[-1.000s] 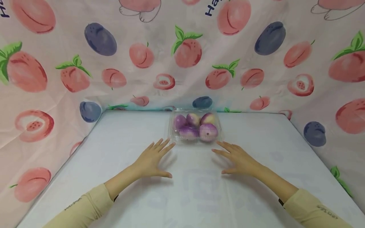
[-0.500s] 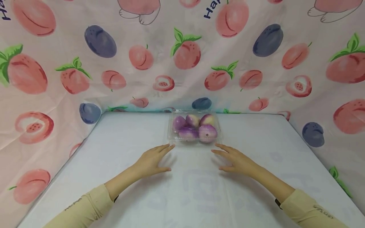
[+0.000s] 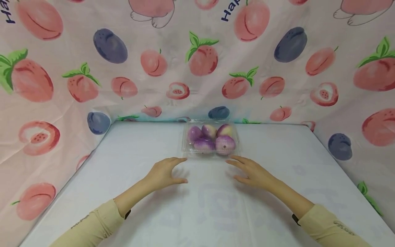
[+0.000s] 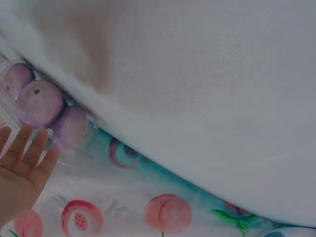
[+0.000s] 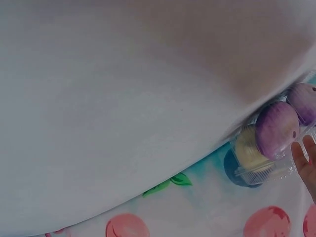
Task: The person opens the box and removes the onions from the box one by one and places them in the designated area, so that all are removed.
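A clear plastic clamshell box (image 3: pixel 189 150) stands at the far middle of the table, its lid apparently down. Inside lie several purple-and-cream round fruits or vegetables (image 3: pixel 225 144), whose exact kind I cannot tell. My left hand (image 3: pixel 164 173) hovers just short of the box's near left corner, thumb apart from the straight fingers, holding nothing. Mirroring it, my right hand (image 3: pixel 253 172) is near the front right corner with fingers extended and nothing in them. In the left wrist view, fingers (image 4: pixel 38 148) appear before the box; the right wrist view shows only a few fingertips (image 5: pixel 299 155).
A white cloth covers the table (image 3: pixel 213 209). Behind the box and along both sides hangs a pink curtain (image 3: pixel 179 44) printed with peaches and plums. The box is close to the table's back edge, by the curtain.
Both hands have lowered slightly and their fingers have drawn a little closer together. The right hand has shifted a bit to the left. The box has stayed in place.
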A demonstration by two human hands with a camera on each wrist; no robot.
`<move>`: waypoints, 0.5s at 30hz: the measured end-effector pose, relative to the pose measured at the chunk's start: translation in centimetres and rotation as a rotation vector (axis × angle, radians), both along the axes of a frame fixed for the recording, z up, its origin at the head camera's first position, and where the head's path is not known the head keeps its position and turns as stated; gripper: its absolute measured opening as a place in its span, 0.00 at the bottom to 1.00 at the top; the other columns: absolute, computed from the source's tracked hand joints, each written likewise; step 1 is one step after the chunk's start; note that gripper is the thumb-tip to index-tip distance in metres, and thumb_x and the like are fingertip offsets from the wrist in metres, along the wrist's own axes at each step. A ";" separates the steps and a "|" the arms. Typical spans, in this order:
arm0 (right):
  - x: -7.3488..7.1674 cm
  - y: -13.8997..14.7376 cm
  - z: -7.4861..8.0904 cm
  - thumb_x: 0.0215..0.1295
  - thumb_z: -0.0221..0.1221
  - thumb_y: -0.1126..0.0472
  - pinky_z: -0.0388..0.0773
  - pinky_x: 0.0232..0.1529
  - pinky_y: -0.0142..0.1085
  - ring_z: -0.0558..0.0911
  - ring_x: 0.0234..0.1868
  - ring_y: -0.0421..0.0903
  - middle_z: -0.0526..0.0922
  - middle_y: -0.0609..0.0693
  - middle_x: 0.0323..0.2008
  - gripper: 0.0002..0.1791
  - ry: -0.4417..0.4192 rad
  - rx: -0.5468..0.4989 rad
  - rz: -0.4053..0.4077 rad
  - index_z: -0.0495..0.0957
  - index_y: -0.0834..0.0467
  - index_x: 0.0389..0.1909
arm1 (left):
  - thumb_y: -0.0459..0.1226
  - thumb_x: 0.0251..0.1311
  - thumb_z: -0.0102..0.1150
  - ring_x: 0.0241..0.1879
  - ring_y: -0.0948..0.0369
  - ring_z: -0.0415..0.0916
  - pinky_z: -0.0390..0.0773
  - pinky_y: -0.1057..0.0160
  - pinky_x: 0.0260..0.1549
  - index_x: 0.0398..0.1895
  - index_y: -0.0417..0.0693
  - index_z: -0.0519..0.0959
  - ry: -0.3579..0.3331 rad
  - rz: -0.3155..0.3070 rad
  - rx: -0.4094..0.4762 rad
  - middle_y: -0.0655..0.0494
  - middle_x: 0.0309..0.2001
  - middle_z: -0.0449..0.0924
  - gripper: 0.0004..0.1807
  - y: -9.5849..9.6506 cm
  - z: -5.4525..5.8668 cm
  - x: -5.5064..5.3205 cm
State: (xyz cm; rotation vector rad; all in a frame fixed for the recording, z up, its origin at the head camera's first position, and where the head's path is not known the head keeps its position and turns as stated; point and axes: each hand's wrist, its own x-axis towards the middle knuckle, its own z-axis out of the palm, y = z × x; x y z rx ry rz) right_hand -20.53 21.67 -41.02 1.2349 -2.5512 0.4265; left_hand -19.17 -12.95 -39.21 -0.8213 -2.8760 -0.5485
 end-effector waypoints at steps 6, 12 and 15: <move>-0.4 -0.9 0.1 0.55 0.65 0.61 0.75 0.54 0.52 0.77 0.55 0.58 0.77 0.62 0.55 0.27 0.027 -0.061 0.011 0.74 0.62 0.57 | 0.54 0.50 0.67 0.57 0.50 0.75 0.75 0.48 0.54 0.60 0.50 0.73 -0.038 0.067 0.075 0.50 0.57 0.78 0.35 -0.4 0.1 0.0; -0.8 -1.4 0.4 0.54 0.65 0.64 0.75 0.54 0.52 0.77 0.55 0.57 0.77 0.61 0.55 0.26 0.072 -0.113 0.036 0.74 0.60 0.56 | 0.50 0.55 0.64 0.59 0.47 0.72 0.73 0.46 0.56 0.62 0.47 0.72 -0.081 0.118 0.156 0.47 0.59 0.76 0.32 -1.0 0.0 -0.3; -1.0 -1.6 0.5 0.53 0.65 0.65 0.74 0.54 0.53 0.76 0.55 0.57 0.77 0.61 0.55 0.26 0.095 -0.133 0.051 0.75 0.60 0.55 | 0.48 0.58 0.62 0.60 0.46 0.72 0.72 0.45 0.57 0.61 0.45 0.72 -0.117 0.132 0.197 0.45 0.59 0.76 0.30 -1.1 -0.1 -0.7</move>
